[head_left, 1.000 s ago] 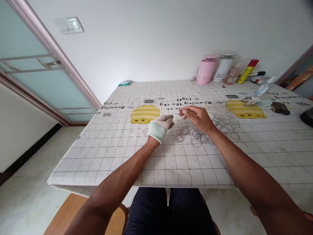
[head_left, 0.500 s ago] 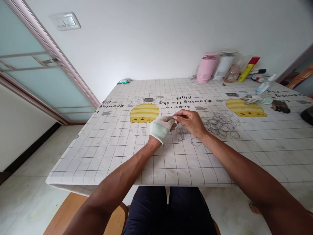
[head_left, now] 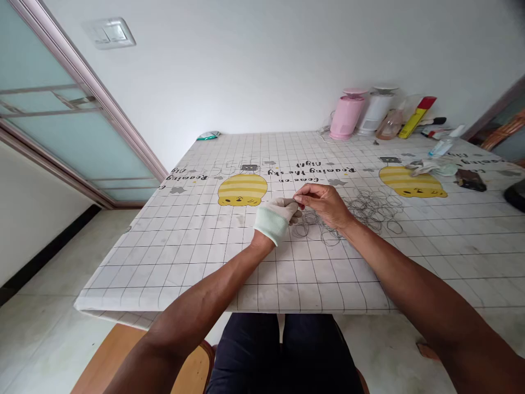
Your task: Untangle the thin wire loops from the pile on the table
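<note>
My left hand, in a white glove with a pale green cuff, is closed just left of a pile of thin dark wire-like rings. Bare, my right hand pinches with thumb and forefinger right at the gloved fingertips. Whatever the two hands hold between them is too small to make out. The loose rings lie tangled on the tablecloth, partly hidden behind my right hand and wrist.
Along the wall at the back right stand a pink cylinder-shaped device, a white one, a bottle and a yellow-red box. A crumpled glove and a dark object lie at the right.
Both hands have shifted slightly to the right, staying fingertip to fingertip. The pile of rings looks the same.
</note>
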### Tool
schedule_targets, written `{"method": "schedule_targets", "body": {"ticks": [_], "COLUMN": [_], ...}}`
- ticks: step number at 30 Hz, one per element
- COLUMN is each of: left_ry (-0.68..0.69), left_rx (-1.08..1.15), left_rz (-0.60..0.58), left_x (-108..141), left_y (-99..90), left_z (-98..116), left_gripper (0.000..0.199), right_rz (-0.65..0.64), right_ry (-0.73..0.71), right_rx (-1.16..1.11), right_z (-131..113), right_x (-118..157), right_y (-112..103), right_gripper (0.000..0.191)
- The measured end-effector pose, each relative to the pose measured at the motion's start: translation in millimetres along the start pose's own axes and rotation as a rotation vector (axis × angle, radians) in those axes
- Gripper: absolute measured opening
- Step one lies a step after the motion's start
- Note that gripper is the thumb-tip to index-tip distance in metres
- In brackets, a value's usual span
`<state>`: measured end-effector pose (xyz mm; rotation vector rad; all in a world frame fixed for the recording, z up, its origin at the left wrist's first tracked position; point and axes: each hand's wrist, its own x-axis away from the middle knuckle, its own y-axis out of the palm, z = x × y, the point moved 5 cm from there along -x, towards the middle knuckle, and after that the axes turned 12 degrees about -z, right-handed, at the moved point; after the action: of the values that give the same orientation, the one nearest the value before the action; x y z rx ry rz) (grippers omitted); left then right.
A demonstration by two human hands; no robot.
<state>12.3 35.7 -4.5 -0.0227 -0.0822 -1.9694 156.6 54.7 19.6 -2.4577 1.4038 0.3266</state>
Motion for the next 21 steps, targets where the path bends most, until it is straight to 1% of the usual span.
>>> {"method": "schedule_targets", "body": {"ticks": [3, 5, 7, 10, 12, 14, 17, 19, 21], "left_ry": [0.050, 0.076, 0.059, 0.030, 0.026, 0.016, -0.008, -0.017, -0.018], "left_rx": [-0.120, -0.142, -0.091, 0.055, 0.122, 0.175, 0.230, 0.221, 0.164], "left_rz": [0.087, 0.093, 0.057, -0.026, -0.032, 0.012, 0.071, 0.098, 0.138], "left_x": [1, 1, 0, -2, -4, -4, -5, -4, -2], "left_y": [3.1, 4.3, 5.4, 8.2, 8.9, 8.0, 6.8, 4.8, 0.5], "left_z": [2, 5, 5, 2, 0, -4, -8, -7, -5], "left_gripper": [0.027, 0.024, 0.018, 0.015, 0.013, 0.010, 0.012, 0.012, 0.012], "right_rz": [0.020, 0.051, 0.083, 0.126, 0.159, 0.195, 0.219, 0.227, 0.246], "right_ry": [-0.004, -0.008, -0.012, -0.013, -0.009, -0.013, -0.027, -0.046, -0.079], "right_rx": [-0.015, -0.065, -0.126, -0.208, -0.235, -0.236, -0.193, -0.147, -0.106], "right_z": [2, 4, 5, 9, 11, 13, 14, 12, 9], "right_x": [-1, -1, -1, -1, -1, -1, -1, -1, -1], "right_y": [0, -2, -4, -4, -4, -3, 0, 1, 2], "right_gripper": [0.020, 0.019, 0.018, 0.017, 0.017, 0.018, 0.017, 0.017, 0.016]}}
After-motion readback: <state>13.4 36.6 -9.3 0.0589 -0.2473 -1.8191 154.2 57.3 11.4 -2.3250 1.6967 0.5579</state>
